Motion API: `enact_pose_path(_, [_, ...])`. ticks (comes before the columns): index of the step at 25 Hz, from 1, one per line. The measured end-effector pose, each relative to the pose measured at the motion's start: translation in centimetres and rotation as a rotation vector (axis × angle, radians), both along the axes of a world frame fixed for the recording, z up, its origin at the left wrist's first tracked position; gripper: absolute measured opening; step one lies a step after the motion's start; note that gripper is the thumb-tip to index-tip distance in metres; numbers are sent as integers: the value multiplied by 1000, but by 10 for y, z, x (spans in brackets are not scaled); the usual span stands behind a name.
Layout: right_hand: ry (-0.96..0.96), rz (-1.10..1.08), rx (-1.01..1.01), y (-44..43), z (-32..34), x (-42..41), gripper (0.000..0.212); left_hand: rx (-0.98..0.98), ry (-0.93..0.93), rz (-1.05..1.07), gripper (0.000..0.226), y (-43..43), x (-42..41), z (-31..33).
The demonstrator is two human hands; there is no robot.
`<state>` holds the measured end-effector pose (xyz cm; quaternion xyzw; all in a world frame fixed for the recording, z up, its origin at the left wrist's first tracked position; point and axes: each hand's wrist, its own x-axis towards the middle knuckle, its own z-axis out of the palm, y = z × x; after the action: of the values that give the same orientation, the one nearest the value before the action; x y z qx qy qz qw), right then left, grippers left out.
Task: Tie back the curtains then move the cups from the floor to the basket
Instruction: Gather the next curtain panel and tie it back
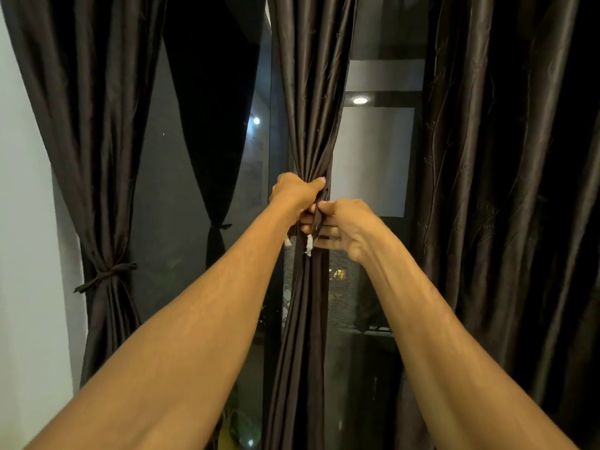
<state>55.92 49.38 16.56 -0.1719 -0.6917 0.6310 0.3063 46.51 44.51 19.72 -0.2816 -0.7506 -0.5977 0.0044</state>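
Middle curtain (308, 108) is bunched into a narrow column at frame centre, in front of the window glass (168, 190). The bunch is gripped by the left hand (297, 193): fingers are wrapped round the fabric, thumb pressed across its front. Just below and touching it, a dark tie strip (319, 219) is pinched between thumb and forefinger of the right hand (345, 230); the other fingers are loosely extended toward the curtain. White frayed ends (308, 249) are seen hanging from the strip below the hands. Whether the strip is wrapped fully round the bunch cannot be told. Left curtain (81, 125) is cinched by a knotted tie band (108, 276), beside the white wall (22, 222). Right curtain (487, 190) is hung loose, untied.
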Motion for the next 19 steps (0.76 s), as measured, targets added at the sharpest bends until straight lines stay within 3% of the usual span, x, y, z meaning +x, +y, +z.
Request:
enact_pose_path(3, [52, -71, 81, 0, -7, -10, 15, 96, -183, -200, 18, -15, 4, 3])
enact_pose_path(6, [96, -164, 123, -3, -13, -17, 17, 178, -269, -270, 3, -25, 4, -1])
enact_pose_path(10, [118, -282, 146, -4, -17, -23, 23, 247, -323, -300, 11, -35, 0, -10])
enact_pose_path(14, [162, -242, 43, -3, -17, -23, 27, 282, -342, -279, 17, -39, -6, -21])
enact_pose_path(19, [135, -171, -95, -4, -13, -18, 17, 76, -113, -186, 20, -34, -12, -27])
